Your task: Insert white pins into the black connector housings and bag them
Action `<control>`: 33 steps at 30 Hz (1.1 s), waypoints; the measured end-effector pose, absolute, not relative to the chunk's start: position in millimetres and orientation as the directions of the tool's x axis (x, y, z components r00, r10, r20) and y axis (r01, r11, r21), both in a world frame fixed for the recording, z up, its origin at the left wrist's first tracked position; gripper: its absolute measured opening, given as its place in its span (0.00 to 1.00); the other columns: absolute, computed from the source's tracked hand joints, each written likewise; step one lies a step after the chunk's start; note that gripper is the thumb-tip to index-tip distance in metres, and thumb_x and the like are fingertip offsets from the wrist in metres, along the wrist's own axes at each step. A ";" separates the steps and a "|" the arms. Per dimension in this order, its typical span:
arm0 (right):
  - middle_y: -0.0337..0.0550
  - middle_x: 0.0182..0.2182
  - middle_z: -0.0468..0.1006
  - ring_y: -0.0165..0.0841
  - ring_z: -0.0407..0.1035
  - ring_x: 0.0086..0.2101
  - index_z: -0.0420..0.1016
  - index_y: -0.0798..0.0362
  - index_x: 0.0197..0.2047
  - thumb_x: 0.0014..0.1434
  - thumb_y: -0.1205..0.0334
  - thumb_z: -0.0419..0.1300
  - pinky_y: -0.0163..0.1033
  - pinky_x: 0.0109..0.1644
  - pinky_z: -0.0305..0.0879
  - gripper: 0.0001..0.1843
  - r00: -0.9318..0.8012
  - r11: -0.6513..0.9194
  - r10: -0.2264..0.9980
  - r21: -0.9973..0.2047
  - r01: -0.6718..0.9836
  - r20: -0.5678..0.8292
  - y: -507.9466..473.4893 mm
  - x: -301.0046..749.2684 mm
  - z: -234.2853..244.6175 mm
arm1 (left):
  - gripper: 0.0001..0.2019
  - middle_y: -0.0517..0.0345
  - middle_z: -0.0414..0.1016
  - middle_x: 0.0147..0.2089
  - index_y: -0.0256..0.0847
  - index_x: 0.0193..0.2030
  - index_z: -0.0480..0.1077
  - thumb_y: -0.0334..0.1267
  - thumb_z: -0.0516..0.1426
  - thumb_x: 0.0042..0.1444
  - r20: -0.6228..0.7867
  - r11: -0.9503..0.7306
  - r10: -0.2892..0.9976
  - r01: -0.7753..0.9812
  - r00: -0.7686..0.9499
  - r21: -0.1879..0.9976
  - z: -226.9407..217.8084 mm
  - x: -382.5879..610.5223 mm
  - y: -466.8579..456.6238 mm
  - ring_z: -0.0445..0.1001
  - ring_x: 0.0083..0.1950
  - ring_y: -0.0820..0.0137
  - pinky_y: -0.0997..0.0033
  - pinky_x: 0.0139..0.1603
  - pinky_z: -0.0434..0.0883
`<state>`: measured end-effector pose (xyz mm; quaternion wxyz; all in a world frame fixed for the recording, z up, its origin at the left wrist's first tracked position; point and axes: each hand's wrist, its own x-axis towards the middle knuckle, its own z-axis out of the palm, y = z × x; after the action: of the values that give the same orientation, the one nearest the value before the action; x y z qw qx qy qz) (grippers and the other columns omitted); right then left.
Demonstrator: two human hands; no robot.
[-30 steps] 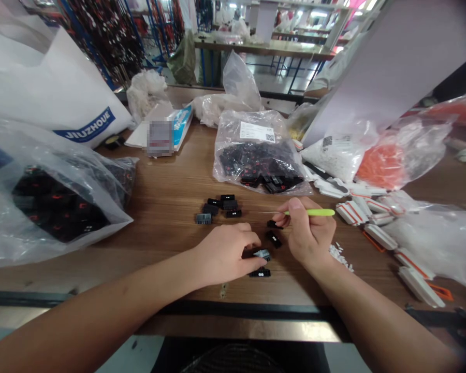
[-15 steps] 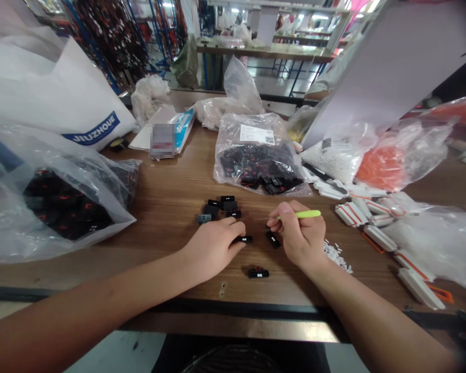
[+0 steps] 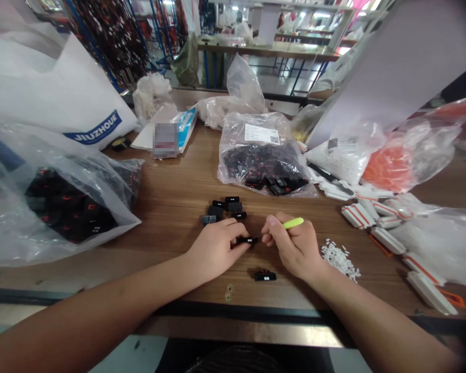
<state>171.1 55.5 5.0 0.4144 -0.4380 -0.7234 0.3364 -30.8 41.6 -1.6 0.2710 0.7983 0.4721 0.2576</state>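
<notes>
My left hand (image 3: pixel 216 248) is closed, its thumb and fingers pinching a black plastic connector (image 3: pixel 249 240) that has two white dots. Just to the right, my right hand (image 3: pixel 293 243) grips a needle tool by its yellow-green handle (image 3: pixel 293 223); the thin tip is hard to make out near the connector's end. Another black connector (image 3: pixel 265 276) with white dots and a bit of red lies nearer the table edge. Beyond my left hand sit several loose black connectors (image 3: pixel 215 211). A pile of small white pieces (image 3: pixel 339 259) lies beside my right wrist.
A clear bag of black parts (image 3: pixel 264 160) lies at the back centre, another open bag (image 3: pixel 73 202) at the left. White cases with orange trim (image 3: pixel 388 241), a bag of white pieces (image 3: pixel 341 155) and an orange-filled bag (image 3: pixel 388 163) crowd the right. A booklet (image 3: pixel 184 127) lies behind.
My right hand has moved left and lower with the needle tool, closer to the connector in my left hand. The handle is tilted more and shows less. The view has shifted slightly.
</notes>
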 end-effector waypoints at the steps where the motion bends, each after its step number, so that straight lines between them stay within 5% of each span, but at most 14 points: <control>1: 0.38 0.22 0.76 0.27 0.72 0.23 0.75 0.53 0.29 0.70 0.55 0.53 0.31 0.26 0.69 0.20 -0.270 0.391 0.913 -0.849 0.355 0.307 55.5 171.1 5.3 | 0.03 0.61 0.72 0.35 0.40 0.37 0.73 0.29 0.62 0.58 0.151 -0.404 0.894 0.615 0.422 0.677 -1.5 -30.9 41.8 0.71 0.32 0.71 0.70 0.36 0.68; 19: 0.38 0.22 0.76 0.27 0.72 0.23 0.75 0.53 0.28 0.70 0.57 0.52 0.32 0.28 0.68 0.20 -0.296 0.413 0.902 -0.831 0.372 0.315 54.5 171.8 7.1 | 0.03 0.61 0.71 0.33 0.40 0.37 0.74 0.30 0.62 0.58 0.156 -0.414 0.893 0.632 0.423 0.656 -0.3 -30.3 41.6 0.71 0.33 0.70 0.69 0.36 0.68; 29: 0.38 0.20 0.70 0.28 0.65 0.22 0.68 0.52 0.26 0.70 0.61 0.50 0.36 0.27 0.60 0.19 -0.532 0.645 0.754 -0.590 0.485 0.387 49.3 167.5 26.6 | 0.04 0.61 0.72 0.33 0.40 0.34 0.72 0.31 0.63 0.57 0.152 -0.383 0.907 0.620 0.393 0.685 -0.8 -29.8 40.8 0.73 0.35 0.69 0.69 0.36 0.69; 33: 0.38 0.22 0.75 0.28 0.69 0.22 0.72 0.52 0.29 0.70 0.61 0.51 0.35 0.28 0.65 0.18 -0.413 0.568 0.817 -0.687 0.453 0.403 48.6 169.3 18.1 | 0.03 0.61 0.72 0.33 0.40 0.34 0.73 0.29 0.63 0.57 0.139 -0.371 0.910 0.617 0.390 0.694 1.1 -29.7 40.7 0.72 0.33 0.70 0.69 0.36 0.68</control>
<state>169.3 48.6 18.1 0.3708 -0.3949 -0.8041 0.2450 -29.7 40.7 1.1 0.2798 0.7854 0.4861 0.2617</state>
